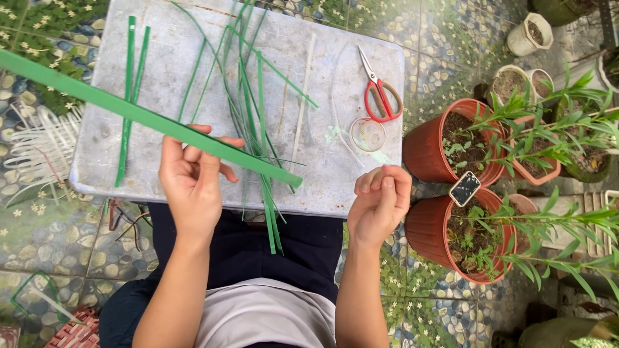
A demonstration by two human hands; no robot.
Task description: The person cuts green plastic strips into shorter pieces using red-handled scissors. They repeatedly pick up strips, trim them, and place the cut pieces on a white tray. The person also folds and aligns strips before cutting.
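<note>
While left hand (191, 180) grips green strip (129, 113), right hand (380, 203) curls closed, empty, near tape roll (368, 135).

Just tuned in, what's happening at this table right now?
A seated person's left hand holds a long green strip slanted across a small grey table. The right hand is closed, fingertips pinched together, beside the strip's end; whether it grips anything I cannot tell. Thin green leaf strips lie scattered on the table, with red-handled scissors and a clear tape roll to the right. Potted plants stand beside.
</note>
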